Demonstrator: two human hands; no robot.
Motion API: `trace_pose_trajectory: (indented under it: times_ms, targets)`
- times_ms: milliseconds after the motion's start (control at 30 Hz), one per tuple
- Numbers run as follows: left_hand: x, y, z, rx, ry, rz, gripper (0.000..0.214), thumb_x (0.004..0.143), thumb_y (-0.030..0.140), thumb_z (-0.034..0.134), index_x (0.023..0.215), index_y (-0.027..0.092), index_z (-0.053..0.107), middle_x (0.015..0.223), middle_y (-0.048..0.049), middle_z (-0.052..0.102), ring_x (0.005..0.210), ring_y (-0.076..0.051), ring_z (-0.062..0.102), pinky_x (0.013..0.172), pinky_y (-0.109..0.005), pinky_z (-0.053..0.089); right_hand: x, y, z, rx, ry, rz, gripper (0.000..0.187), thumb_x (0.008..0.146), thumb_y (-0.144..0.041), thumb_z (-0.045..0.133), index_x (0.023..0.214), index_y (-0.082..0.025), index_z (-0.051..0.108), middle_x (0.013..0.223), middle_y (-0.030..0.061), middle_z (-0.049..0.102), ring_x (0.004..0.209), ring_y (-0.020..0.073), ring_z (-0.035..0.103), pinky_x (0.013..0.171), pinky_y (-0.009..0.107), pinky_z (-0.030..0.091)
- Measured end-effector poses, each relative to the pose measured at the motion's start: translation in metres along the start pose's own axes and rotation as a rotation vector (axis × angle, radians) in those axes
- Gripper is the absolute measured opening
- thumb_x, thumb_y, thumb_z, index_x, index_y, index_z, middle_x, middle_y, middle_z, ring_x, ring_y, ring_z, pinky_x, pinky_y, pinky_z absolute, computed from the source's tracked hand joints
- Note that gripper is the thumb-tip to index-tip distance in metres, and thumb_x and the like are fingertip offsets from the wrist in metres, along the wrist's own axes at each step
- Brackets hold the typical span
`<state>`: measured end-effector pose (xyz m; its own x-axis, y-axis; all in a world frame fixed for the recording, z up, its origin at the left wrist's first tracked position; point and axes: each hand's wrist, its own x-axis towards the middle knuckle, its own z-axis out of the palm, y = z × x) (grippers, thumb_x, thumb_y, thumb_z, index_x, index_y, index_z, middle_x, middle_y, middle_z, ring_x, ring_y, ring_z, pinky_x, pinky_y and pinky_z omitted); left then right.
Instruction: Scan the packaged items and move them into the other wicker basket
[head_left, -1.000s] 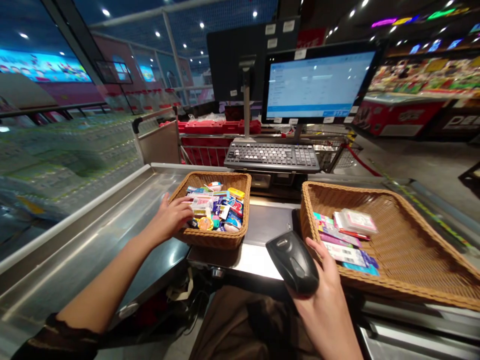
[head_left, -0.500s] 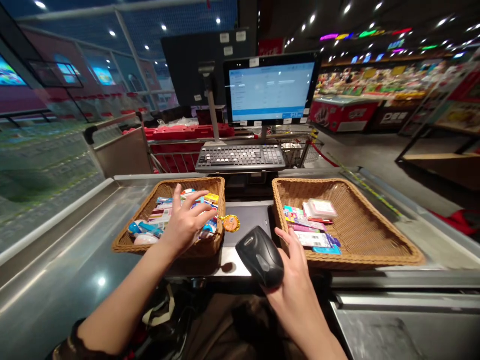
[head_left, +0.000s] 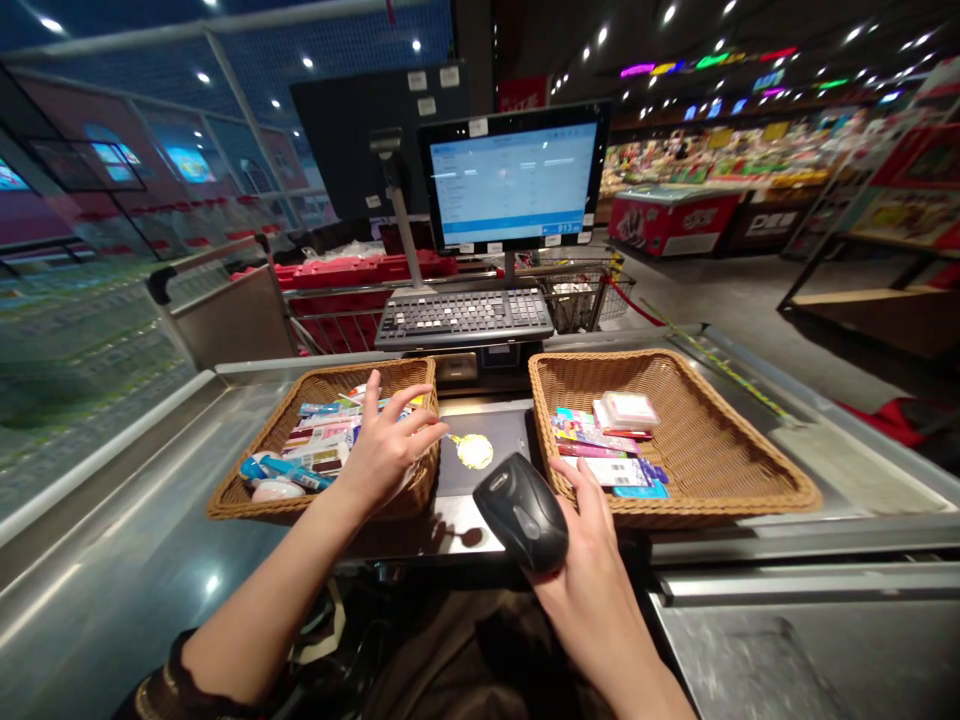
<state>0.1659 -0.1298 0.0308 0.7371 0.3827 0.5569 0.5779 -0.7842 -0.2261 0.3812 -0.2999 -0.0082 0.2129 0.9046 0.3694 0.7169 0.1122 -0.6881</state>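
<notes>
Left hand (head_left: 386, 455) pinches round gold item (head_left: 475, 451), other fingers spread, beside right hand (head_left: 592, 560) closed on scanner (head_left: 523, 510). Left basket (head_left: 240, 480) well stocked; right basket (head_left: 720, 420) holds few packets. Most remain.

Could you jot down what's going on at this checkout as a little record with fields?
Place: shop checkout counter
Left hand: holds a round gold item by its edge, over the scan plate
Right hand: grips a black handheld scanner
Left basket: many small colourful packets
Right basket: a few flat packets
Behind: keyboard, lit screen
</notes>
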Motion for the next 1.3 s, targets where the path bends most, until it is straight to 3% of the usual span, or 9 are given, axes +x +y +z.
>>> trace_pose_trajectory:
  times_ms: [533, 933, 1133, 1300]
  targets:
    - [0.003, -0.004, 0.006, 0.019, 0.037, 0.016, 0.028, 0.094, 0.014, 0.052, 0.099, 0.030, 0.075, 0.095, -0.0012, 0.077, 0.130, -0.029, 0.055, 0.119, -0.076, 0.010, -0.002, 0.000, 0.002, 0.029, 0.055, 0.006, 0.033, 0.083, -0.018, 0.055, 0.114, -0.021, 0.064, 0.146, 0.0138, 0.048, 0.148, 0.0351, 0.031, 0.116, 0.062, 0.035]
    - [0.011, 0.003, 0.003, -0.015, -0.013, 0.019, 0.029, 0.094, 0.014, 0.052, 0.099, 0.030, 0.075, 0.095, -0.0013, 0.077, 0.128, -0.029, 0.057, 0.119, -0.076, 0.009, -0.003, 0.001, -0.003, 0.053, 0.087, 0.014, 0.038, 0.082, -0.020, 0.058, 0.119, -0.021, 0.065, 0.147, 0.0143, 0.045, 0.147, 0.0356, 0.033, 0.119, 0.060, 0.033]
    - [0.047, 0.029, 0.031, -0.163, -0.006, 0.069, 0.028, 0.095, 0.017, 0.052, 0.101, 0.031, 0.075, 0.087, -0.0016, 0.075, 0.126, -0.028, 0.058, 0.120, -0.073, 0.009, -0.009, 0.009, -0.024, 0.037, 0.168, 0.068, 0.045, 0.082, -0.017, 0.059, 0.126, -0.021, 0.061, 0.149, 0.0139, 0.043, 0.147, 0.0323, 0.034, 0.121, 0.055, 0.033]
    - [0.098, 0.083, 0.077, -0.279, -0.136, 0.053, 0.022, 0.096, 0.021, 0.055, 0.091, 0.026, 0.075, 0.086, -0.0035, 0.076, 0.116, -0.027, 0.062, 0.118, -0.073, 0.015, -0.016, 0.019, -0.042, 0.039, 0.219, 0.100, 0.047, 0.083, -0.016, 0.060, 0.130, -0.023, 0.057, 0.150, 0.0140, 0.041, 0.146, 0.0324, 0.035, 0.120, 0.057, 0.033]
